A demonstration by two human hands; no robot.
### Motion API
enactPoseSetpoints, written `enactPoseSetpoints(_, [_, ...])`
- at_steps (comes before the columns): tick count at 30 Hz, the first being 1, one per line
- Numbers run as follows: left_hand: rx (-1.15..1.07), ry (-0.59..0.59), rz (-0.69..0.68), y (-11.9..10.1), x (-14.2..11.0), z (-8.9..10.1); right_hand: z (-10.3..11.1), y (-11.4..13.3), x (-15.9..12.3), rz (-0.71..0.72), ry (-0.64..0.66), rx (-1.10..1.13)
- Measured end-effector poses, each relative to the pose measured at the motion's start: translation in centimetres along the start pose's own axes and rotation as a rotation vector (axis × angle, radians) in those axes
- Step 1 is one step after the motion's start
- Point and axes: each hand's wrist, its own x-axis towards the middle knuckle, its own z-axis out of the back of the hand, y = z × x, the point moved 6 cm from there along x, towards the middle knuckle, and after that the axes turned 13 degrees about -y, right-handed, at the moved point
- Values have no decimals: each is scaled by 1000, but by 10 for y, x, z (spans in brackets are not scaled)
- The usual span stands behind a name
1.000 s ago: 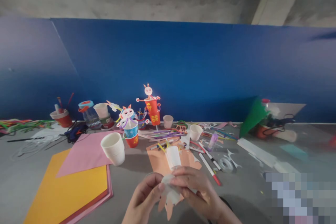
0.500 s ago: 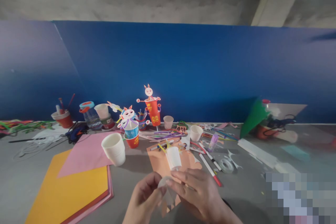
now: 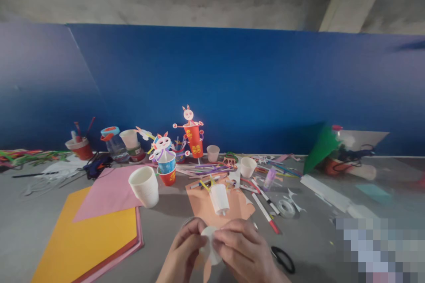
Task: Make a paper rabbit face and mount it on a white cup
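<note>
Low in the view, a small white paper cutout (image 3: 212,254) with a rounded top is held between my hands. My left hand (image 3: 186,247) pinches its left edge with thumb and forefinger. The fingers of my right hand (image 3: 247,245) close on its right side. Just beyond the fingers, a white paper cup (image 3: 219,199) with yellow strips sticking out at its far end lies on an orange paper sheet (image 3: 199,205). A black scissors handle (image 3: 283,260) shows beside my right hand; the blades are hidden.
Yellow paper (image 3: 89,234) and pink paper (image 3: 109,194) lie at left near a large white cup (image 3: 144,188). Decorated cup figures (image 3: 194,139) stand behind. Rightward are markers (image 3: 265,214), clear tape (image 3: 286,208), a glue stick (image 3: 270,179) and another white cup (image 3: 248,167).
My right hand has drawn back from the white cup, and its fingers now grip the cutout's right side. The black scissors handle has come into fuller view.
</note>
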Motion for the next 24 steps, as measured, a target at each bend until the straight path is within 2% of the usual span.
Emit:
enactPoseSetpoints(2, [6,13,11,1,2,2,-1,-1,-2,-16,-2,19])
enactPoseSetpoints(7, [0,145,26,5,7,0,-5,-1,-5,-9,68,59])
enactPoseSetpoints(9, [-25,128,34,6,7,1,-4,-2,-7,-19,62,55])
enactPoseSetpoints(13, [-16,15,40,1,0,7,-2,-5,-12,-16,31,42])
enactPoseSetpoints(15, [31,26,-4,-4,-2,7,-1,-8,-15,-6,31,47])
enactPoseSetpoints(18, [133,102,-116,-9,2,6,-1,-15,-19,-21,62,59])
enactPoseSetpoints(20, [187,135,-196,-11,6,6,1,-21,-19,-76,68,80])
enactPoseSetpoints(24, [262,122,-332,-15,7,6,11,-25,-10,-237,-18,91])
